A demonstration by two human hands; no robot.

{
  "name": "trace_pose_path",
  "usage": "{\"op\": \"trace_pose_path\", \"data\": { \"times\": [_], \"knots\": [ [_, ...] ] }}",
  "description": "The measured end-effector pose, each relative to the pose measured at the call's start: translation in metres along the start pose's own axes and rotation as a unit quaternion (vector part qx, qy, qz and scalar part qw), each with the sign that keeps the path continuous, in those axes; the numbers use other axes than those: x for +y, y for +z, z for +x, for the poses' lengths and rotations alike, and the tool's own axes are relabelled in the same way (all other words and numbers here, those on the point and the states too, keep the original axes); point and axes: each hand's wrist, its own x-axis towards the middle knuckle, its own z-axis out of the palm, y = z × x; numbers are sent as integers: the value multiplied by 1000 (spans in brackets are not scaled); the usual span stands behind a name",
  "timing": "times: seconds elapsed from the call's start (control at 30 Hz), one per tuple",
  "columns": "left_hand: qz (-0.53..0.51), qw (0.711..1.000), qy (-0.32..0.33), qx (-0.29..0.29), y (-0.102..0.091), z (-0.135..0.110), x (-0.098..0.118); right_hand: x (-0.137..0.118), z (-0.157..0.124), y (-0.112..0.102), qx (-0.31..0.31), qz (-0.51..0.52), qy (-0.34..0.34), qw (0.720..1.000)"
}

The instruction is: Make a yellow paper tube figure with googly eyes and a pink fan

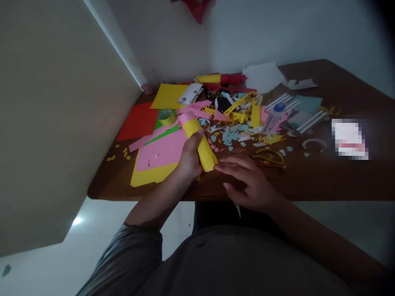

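Observation:
My left hand (191, 153) is wrapped round a yellow paper tube (206, 151) with a pink band at its far end. The tube slants, its near end toward me and to the right. My right hand (247, 181) is beside that near end, its fingers stretched out and apart; the fingertips come close to the tube's edge, and whether they touch it I cannot tell. Beneath the left forearm lie a pink sheet (163, 150) and a yellow sheet (157, 174). Right of the tube, scissors with yellow handles (268, 157) rest near the table's front edge.
Paper scraps (233, 133) cover the middle of the brown table (345, 176). A tape roll (166, 117) stands at left, near a red sheet (137, 121). Behind lies another yellow and red tube (212, 79). A glue bottle (274, 115) lies to the right. Walls bound the left and back.

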Motion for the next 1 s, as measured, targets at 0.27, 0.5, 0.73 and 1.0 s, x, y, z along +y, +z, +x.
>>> {"op": "trace_pose_path", "data": {
  "times": [0.27, 0.5, 0.73, 1.0],
  "knots": [
    [-3, 1000, -4, -20, -3, 1, -1, 8, -1, -6, 11, 25, -24, 999],
    [7, 1000, 0, -5, -1, 0, 1, 5, 0, -4, 25, 17, -22, 999],
    [16, 1000, -16, 14, -2, 2, 1, 9, 0, -4, -20, -32, -6, 999],
    [60, 998, -27, -2, -10, 14, -15, 22, 1, -6, 58, 168, 235, 955]
  ]
}}
